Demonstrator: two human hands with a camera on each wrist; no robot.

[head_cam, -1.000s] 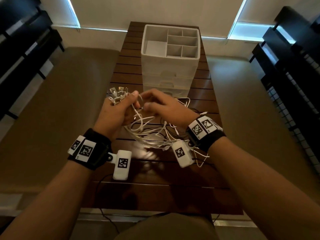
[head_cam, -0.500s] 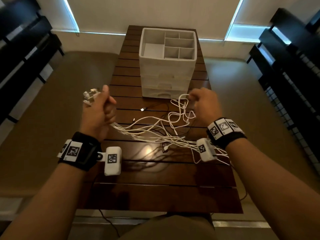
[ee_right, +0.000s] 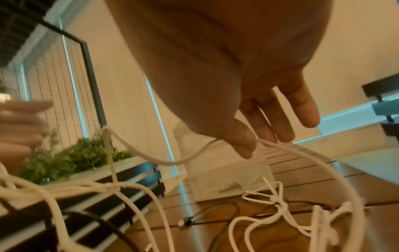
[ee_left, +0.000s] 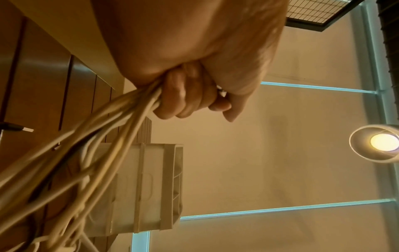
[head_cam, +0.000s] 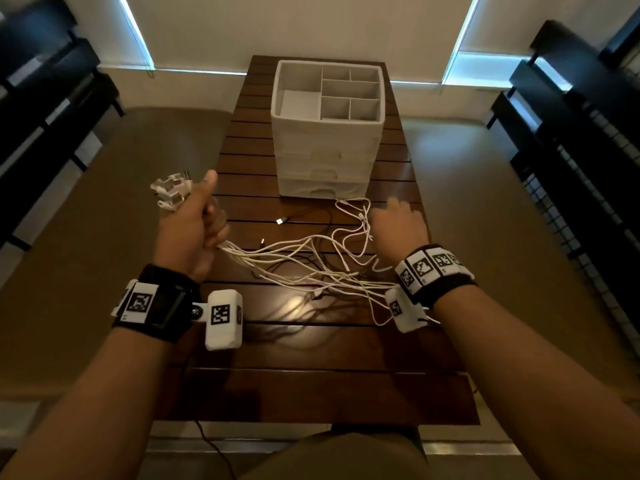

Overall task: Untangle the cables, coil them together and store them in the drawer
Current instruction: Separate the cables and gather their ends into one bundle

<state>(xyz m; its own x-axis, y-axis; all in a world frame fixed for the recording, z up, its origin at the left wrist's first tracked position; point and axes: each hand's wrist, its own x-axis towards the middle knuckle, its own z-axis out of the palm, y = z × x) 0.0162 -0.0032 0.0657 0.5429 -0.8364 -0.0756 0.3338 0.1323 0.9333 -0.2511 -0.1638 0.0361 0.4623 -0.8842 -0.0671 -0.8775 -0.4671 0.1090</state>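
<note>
Head view: the left hand [head_cam: 192,230] is fisted around a bundle of white cables [head_cam: 294,268], their plugs [head_cam: 171,190] sticking out above the thumb. The cables trail across the wooden bench [head_cam: 311,393] to the right hand [head_cam: 398,226], which has its fingers [ee_right: 302,109] straight and loose, one strand lying across them. The white drawer unit [head_cam: 327,150] stands behind, drawers shut.

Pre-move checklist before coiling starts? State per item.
1. Left hand grips the plug ends of the white cables: ok.
2. Right hand has a firm hold: not ok, fingers straight, one strand lies across them.
3. White cables untangled: not ok, loops cross near the right hand.
4. Black cable gathered: not ok, loose on table.
5. Drawer unit drawer open: not ok.
</note>
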